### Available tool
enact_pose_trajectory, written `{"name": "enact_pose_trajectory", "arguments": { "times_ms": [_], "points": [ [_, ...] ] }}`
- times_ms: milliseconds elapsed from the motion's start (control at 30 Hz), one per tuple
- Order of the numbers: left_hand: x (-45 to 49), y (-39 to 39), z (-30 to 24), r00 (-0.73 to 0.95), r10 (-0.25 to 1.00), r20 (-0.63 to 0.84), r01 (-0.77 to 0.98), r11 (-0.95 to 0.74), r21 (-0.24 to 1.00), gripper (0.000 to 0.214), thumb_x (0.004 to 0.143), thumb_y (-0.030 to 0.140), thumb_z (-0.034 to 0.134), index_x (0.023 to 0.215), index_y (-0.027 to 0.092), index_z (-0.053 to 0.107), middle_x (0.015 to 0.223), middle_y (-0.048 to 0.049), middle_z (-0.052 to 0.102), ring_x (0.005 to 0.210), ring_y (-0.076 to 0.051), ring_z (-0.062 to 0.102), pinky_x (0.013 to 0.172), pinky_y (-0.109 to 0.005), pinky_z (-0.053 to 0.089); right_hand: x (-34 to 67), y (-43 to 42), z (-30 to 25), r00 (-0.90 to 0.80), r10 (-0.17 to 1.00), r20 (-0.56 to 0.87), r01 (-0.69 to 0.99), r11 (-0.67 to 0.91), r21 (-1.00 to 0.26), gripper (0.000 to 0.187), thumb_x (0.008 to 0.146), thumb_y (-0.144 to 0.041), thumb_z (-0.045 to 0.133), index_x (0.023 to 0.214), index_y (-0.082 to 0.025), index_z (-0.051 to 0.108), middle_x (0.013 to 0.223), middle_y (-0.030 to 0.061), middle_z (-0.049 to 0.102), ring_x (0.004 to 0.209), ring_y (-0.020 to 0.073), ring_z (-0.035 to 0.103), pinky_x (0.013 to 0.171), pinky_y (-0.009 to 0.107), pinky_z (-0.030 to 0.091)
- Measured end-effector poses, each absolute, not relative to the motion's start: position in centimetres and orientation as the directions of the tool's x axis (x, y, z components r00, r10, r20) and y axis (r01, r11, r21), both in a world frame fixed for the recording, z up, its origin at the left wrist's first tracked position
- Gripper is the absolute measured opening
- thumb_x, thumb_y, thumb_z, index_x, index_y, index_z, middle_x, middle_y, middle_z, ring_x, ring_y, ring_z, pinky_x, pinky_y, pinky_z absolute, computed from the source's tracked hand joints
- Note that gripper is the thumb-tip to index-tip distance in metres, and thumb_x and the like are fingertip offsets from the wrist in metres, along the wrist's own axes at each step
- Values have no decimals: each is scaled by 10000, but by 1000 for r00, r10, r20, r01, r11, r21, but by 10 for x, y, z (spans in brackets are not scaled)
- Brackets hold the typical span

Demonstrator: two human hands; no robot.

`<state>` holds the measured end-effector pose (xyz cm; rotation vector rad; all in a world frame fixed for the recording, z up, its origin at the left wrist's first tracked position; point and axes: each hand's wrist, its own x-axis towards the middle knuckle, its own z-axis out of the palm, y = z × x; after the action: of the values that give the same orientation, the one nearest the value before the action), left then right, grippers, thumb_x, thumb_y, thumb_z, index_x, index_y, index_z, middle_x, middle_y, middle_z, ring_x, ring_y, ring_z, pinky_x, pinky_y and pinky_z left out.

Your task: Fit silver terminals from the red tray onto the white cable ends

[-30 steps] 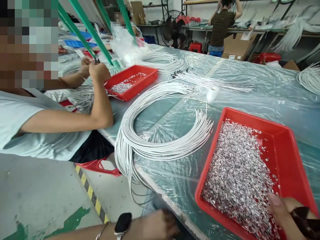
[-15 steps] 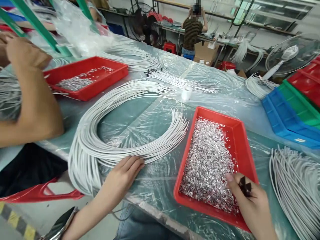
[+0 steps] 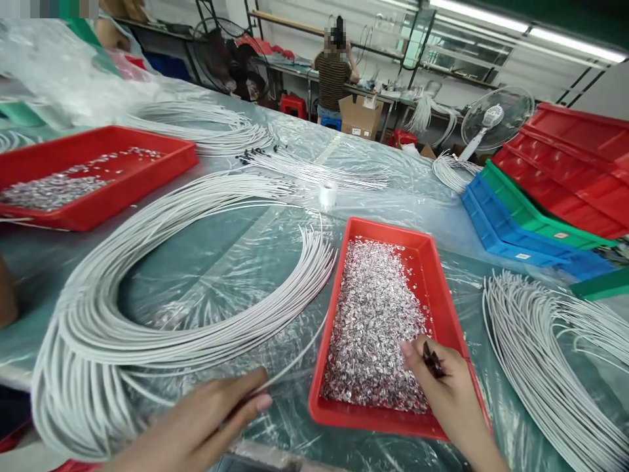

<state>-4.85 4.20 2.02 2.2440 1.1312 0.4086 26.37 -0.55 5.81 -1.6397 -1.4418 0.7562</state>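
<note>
My left hand (image 3: 221, 410) is closed, with a single white cable (image 3: 299, 354) pinched between thumb and fingers. The cable's free end points up and right, beside the red tray's left wall. A large coil of white cables (image 3: 167, 351) lies just beyond this hand. My right hand (image 3: 445, 377) is over the right side of the red tray (image 3: 445, 288), fingers curled in. Dark brown pointed pieces (image 3: 432, 360) show at its fingers; what they are I cannot make out. Many small shiny metal pieces (image 3: 373, 314) cover much of the tray's floor.
Another red tray (image 3: 147, 167) with metal pieces stands at the left. More cable bundles (image 3: 545, 360) lie at right, and black-tipped cables (image 3: 314, 170) behind a white roll (image 3: 328, 195). Stacked bins (image 3: 565, 170) stand far right. Another person's arm (image 3: 6, 295) shows at the left edge.
My left hand has left the coil's side and now holds one cable apart from it. My right hand stays over the tray. The view has swung right, and the neighbour's arm has mostly left it.
</note>
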Motion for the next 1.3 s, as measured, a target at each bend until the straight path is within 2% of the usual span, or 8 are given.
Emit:
{"name": "enact_pose_trajectory", "arguments": {
  "times_ms": [33,100,200,500,700,900,1133,1300],
  "points": [
    [-43,42,26,563,826,32,607,-440,662,207,961,398,419,1002,243,549,832,5,670,711,-161,650,639,-189,493,264,-6,58,165,984,73,496,-19,-868,422,935,-375,474,616,-230,239,571,-66,228,508,101,238,465,235,232],
    [-27,48,42,565,825,-3,564,-384,731,279,974,393,381,796,221,509,665,28,574,562,-130,561,530,-171,454,263,-6,59,157,985,71,491,-15,-871,412,937,-359,466,616,-230,240,571,-66,230,507,101,244,470,239,233],
    [6,64,67,550,834,46,510,-379,772,382,977,425,342,666,212,410,583,38,443,521,-123,476,501,-192,410,262,-6,61,136,989,53,484,-19,-875,395,942,-337,454,613,-225,266,575,-64,244,514,101,265,481,243,236],
    [82,66,66,692,715,-97,371,-237,898,298,978,426,329,920,199,514,780,-25,570,754,-184,558,715,-298,445,262,-5,60,97,995,29,429,-15,-903,276,927,-338,501,691,-205,446,589,-66,345,516,99,317,475,227,257],
    [93,62,55,760,635,-136,310,-171,935,318,1001,447,278,940,214,485,792,-5,522,750,-161,517,703,-277,431,262,-8,62,103,995,20,387,-21,-922,165,931,-322,515,829,-199,556,643,-43,510,542,104,407,506,227,320],
    [92,70,67,867,482,-125,156,-25,987,300,1030,406,201,894,226,398,708,47,368,632,-122,360,609,-241,346,263,-9,62,85,996,27,361,-6,-933,109,926,-287,536,849,-211,544,598,-77,423,494,86,350,461,214,273],
    [85,72,69,891,427,-156,184,-25,983,273,1033,374,227,879,224,395,754,38,418,686,-115,406,665,-237,363,262,-12,63,4,999,44,369,39,-928,60,944,-269,511,925,-226,549,660,-61,487,544,90,414,504,206,321],
    [82,68,64,882,446,-154,193,-44,980,240,1028,359,283,926,226,454,753,36,432,668,-113,410,642,-231,367,263,-17,60,-4,999,52,342,50,-938,224,968,-420,440,997,-236,564,724,-24,505,645,128,483,620,235,408]
  ]
}}
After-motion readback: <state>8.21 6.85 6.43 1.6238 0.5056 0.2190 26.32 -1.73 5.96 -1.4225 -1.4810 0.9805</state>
